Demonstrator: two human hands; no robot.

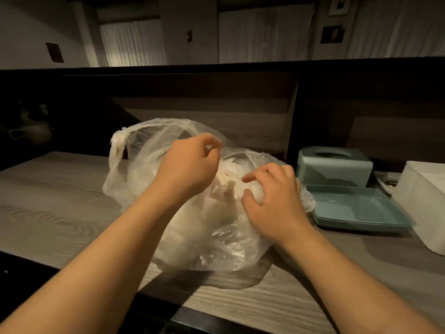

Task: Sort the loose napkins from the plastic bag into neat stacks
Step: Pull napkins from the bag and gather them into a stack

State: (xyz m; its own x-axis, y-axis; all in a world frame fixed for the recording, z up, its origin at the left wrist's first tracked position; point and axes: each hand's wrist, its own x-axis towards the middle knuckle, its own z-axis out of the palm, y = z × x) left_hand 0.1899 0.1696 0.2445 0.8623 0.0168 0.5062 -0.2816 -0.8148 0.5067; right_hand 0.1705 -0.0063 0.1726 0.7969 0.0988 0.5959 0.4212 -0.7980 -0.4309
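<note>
A clear plastic bag [144, 150] full of loose white napkins [216, 213] lies in the middle of the wooden counter [48, 201]. One bag handle stands knotted at the far left. My left hand [190, 165] is raised over the bag and pinches the thin upper edge of the plastic near its mouth. My right hand [272, 201] rests on the bag's right side with spread, bent fingers pressing on the film over the napkins. Most napkins are seen only through the plastic.
A teal napkin dispenser [334, 165] with a round top opening stands right of the bag. In front of it lies a shallow teal tray [356, 208], touching the bag's edge. A white box [426, 203] sits at the far right. A dark partition rises behind the counter.
</note>
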